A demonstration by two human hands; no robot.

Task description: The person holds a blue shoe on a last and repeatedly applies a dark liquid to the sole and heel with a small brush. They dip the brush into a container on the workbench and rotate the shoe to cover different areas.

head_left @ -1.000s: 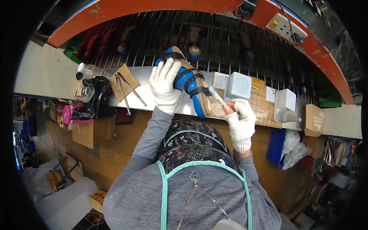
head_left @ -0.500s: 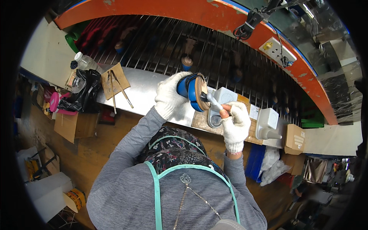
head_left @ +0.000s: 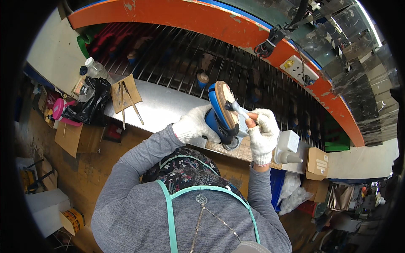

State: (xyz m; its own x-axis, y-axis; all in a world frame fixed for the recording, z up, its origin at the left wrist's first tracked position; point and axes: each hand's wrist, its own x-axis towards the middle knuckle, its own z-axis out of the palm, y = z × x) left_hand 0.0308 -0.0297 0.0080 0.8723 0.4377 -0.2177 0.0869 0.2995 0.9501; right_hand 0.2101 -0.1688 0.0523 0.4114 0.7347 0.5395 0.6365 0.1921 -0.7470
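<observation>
My left hand (head_left: 195,125), in a white knit glove, is closed around a blue shoe (head_left: 216,116) from its left side. The shoe is tilted up on end, and its pale underside with a brown rim faces right. In my right hand (head_left: 263,137), gloved with bare fingertips showing, I pinch the light handle of a brush (head_left: 239,109). Its dark bristles touch the shoe's underside. Beneath the shoe, partly hidden, a round container (head_left: 231,146) stands on the board.
Beyond the metal ledge (head_left: 154,97) runs a rod conveyor (head_left: 168,55) carrying several shoes, under an orange frame (head_left: 168,16). Two thin brushes (head_left: 123,103) lie on cardboard to the left. A white nozzle bottle (head_left: 289,143) and a cardboard box (head_left: 317,162) are on the right.
My left hand has turned the shoe more upright and now grips it lower down. The brush has stayed at the shoe's underside, shifting slightly right with my right hand.
</observation>
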